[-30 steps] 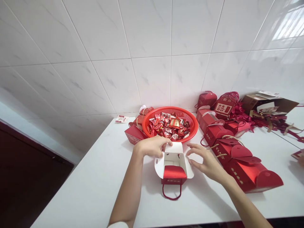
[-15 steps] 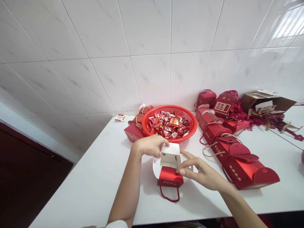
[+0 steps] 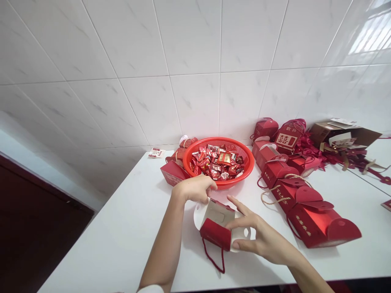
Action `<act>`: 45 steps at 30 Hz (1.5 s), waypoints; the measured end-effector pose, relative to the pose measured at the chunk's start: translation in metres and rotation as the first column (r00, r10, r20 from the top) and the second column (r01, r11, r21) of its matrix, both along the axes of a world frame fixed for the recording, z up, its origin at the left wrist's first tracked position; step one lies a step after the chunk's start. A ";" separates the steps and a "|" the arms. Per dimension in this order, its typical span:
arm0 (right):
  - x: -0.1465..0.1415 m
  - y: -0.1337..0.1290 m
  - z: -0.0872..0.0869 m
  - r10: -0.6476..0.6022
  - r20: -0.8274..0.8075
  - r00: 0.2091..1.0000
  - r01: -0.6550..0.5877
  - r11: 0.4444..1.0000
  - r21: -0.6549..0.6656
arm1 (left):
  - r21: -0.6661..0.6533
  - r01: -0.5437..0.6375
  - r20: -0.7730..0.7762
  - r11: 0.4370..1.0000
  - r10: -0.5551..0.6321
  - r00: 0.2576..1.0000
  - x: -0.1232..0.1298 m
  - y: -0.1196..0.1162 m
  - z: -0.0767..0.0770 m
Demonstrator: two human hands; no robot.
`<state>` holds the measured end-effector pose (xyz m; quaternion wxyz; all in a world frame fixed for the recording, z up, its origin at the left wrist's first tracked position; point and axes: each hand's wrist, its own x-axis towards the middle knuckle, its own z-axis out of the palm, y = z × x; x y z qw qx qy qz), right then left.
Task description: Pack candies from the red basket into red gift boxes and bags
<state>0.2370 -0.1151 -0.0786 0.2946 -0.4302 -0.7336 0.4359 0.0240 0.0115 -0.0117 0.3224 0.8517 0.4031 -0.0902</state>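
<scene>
A small red gift box (image 3: 215, 233) stands open-topped on the table, turned at a slant, its pale inside showing. White-lined flaps with holes spread to its left and right, and a dark red cord handle (image 3: 214, 260) lies in front. At the far left corner, my left hand (image 3: 195, 190) is closed, its fingers curled at the box edge; the fingertips are partly hidden. My right hand (image 3: 258, 234) grips the right side, with thumb outside by the flap and a finger over the wall. Behind the box sits a red plastic basket (image 3: 251, 165) of wrapped candies (image 3: 215, 167).
Several red gift boxes (image 3: 317, 224) form a row on the right. An open cardboard box (image 3: 324, 129) with cards and ribbons stands behind them. More red boxes (image 3: 172, 173) sit left of the basket, near a printed card (image 3: 157, 153). A tiled wall (image 3: 195, 106) borders the white table (image 3: 137, 228).
The gift box has turned, its front now angled to the left. Its far flap no longer stands up white behind the opening. My right hand has moved slightly down onto the right side.
</scene>
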 end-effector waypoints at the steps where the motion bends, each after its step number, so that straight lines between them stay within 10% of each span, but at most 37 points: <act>1: 0.000 -0.002 -0.002 -0.005 0.021 1.000 0.005 1.000 0.012 | -0.004 -0.013 -0.010 1.000 0.013 1.000 0.001 0.000 0.000; 15: -0.014 0.000 0.010 0.180 0.422 0.889 -0.353 0.855 0.380 | 0.133 -0.086 0.011 0.987 0.085 0.996 0.010 -0.002 -0.005; 27: -0.007 -0.004 0.000 0.053 0.593 0.803 -0.117 0.991 0.070 | 0.093 -0.059 0.064 0.994 0.053 0.997 -0.005 -0.030 0.003; 34: -0.005 0.001 0.000 -0.281 0.600 0.749 0.102 0.944 0.315 | 0.143 -0.087 0.100 0.986 0.073 0.992 -0.019 -0.032 0.010; 40: -0.001 0.066 0.033 -0.334 0.301 0.893 0.149 0.852 0.503 | 0.146 -0.021 0.185 0.989 -0.006 0.983 -0.014 -0.019 0.010; 45: -0.015 0.146 0.037 -0.332 0.257 0.908 0.157 0.836 0.526 | 0.187 -0.185 0.461 0.965 0.080 0.884 -0.012 -0.002 0.008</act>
